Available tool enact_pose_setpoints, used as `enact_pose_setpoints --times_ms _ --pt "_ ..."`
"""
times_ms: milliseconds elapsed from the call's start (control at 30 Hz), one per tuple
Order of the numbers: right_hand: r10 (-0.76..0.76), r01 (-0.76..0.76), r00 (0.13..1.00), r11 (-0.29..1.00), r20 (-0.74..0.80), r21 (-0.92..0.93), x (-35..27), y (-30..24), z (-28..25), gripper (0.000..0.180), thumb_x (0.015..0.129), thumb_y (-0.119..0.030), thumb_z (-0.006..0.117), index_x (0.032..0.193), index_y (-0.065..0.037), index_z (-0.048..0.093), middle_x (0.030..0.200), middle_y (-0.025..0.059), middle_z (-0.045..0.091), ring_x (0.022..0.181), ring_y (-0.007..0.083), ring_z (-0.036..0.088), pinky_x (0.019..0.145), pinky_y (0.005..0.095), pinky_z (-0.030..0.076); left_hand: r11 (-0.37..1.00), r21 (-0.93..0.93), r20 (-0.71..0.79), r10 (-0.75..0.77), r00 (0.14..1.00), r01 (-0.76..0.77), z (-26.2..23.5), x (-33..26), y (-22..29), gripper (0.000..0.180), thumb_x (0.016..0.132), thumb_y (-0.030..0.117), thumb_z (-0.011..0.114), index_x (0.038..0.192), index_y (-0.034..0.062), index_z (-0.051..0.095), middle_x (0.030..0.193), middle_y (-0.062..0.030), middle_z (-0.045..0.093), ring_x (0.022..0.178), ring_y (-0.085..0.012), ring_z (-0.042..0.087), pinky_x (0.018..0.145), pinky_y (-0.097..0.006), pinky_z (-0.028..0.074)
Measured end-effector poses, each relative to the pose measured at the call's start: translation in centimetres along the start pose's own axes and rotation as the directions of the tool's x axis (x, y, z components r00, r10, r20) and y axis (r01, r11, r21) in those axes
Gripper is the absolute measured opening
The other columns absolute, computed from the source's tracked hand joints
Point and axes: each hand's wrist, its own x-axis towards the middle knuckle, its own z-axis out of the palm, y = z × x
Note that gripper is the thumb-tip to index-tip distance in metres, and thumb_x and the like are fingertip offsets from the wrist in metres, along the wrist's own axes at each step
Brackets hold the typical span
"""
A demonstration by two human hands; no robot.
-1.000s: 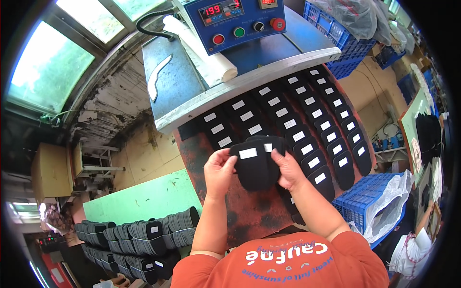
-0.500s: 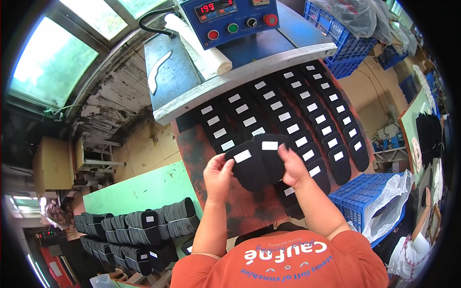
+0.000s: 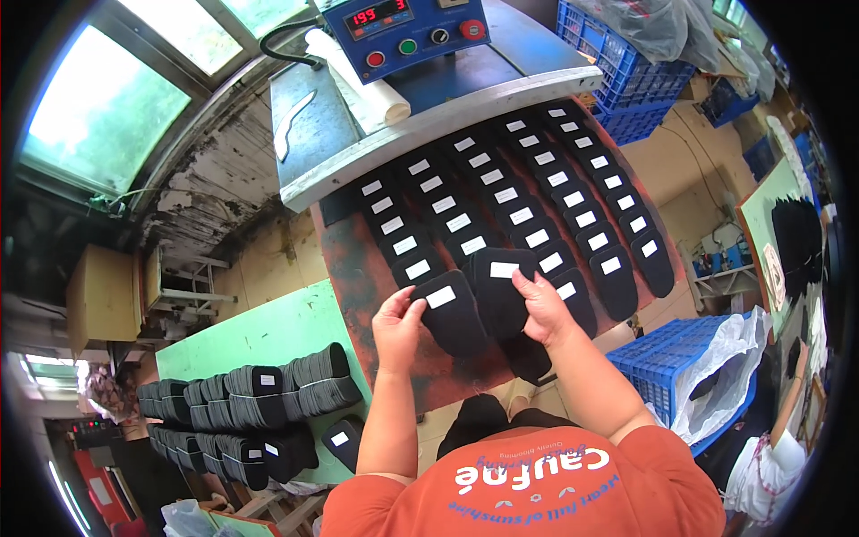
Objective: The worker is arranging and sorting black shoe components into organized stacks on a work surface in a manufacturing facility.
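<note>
Both hands, left (image 3: 398,324) and right (image 3: 543,309), pinched thin black insoles (image 3: 455,313) by their edges near the bench's (image 3: 367,277) front edge; they looked light, floppy, non-fragile.

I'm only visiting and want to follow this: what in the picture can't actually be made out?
- Head view: the underside of the black insole in the left hand faces away.
- Right hand palm, hidden by its own back.
- Bundled insoles: count too small.
- Press machine top, cut by the edge.

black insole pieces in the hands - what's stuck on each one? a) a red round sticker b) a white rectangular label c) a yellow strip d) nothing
b: the piece at the left hand and the piece at the right hand each carry a white rectangular label, like the rows of insoles laid out on the table.
</note>
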Motion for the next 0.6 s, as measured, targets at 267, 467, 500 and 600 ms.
enact_pose_setpoints --times_ms 267,467,500,600 --pt "-0.062 0.044 0.992 0.985 -0.108 -0.166 -2.2 0.5 -1.4 0.026 0.089 -0.015 0.054 0.114 -0.006 0.051 0.105 0.0069 0.058 0.097 0.0181 0.057 0.084 0.0344 0.049 0.909 0.34 -0.106 0.292 0.951 -0.241 -0.8 1.6 -3.2 0.018 0.078 0.0 0.065 0.095 0.0018 0.065 0.076 0.0017 0.059 0.066 -0.0047 0.051 0.063 -0.02 0.043" --pt "0.016 -0.017 1.0 0.998 -0.017 -0.056 -4.6 -0.2 -2.0 0.033 0.095 -0.025 0.041 0.118 -0.003 0.048 0.111 0.0099 0.056 0.101 0.0212 0.056 0.089 0.0353 0.046 0.979 -0.012 -0.246 0.195 0.949 -0.205 -0.6 0.5 -2.5 0.007 0.08 0.002 0.064 0.087 0.001 0.063 0.071 0.002 0.056 0.057 -0.0043 0.046 0.053 -0.017 0.038" --pt "0.042 -0.047 0.995 0.997 0.091 0.061 -4.9 -0.4 -2.2 0.038 0.097 -0.029 0.035 0.12 -0.002 0.047 0.114 0.0111 0.056 0.103 0.0226 0.056 0.09 0.0363 0.046 0.971 -0.206 -0.234 0.07 0.97 -0.119 -0.8 -0.1 -1.9 0.006 0.081 0.002 0.063 0.086 0.0008 0.062 0.073 0.0017 0.058 0.061 -0.0045 0.05 0.055 -0.018 0.04" --pt "0.019 -0.025 0.994 0.998 0.106 0.057 -5.6 -0.5 -2.8 0.047 0.098 -0.035 0.024 0.123 -0.001 0.045 0.118 0.0128 0.054 0.106 0.0253 0.054 0.092 0.0386 0.044 0.975 -0.22 -0.106 0.004 0.994 -0.027 -1.3 -1.9 -1.4 0.008 0.082 0.004 0.062 0.089 0.0014 0.062 0.07 0.0022 0.057 0.052 -0.0019 0.043 0.045 -0.016 0.032"
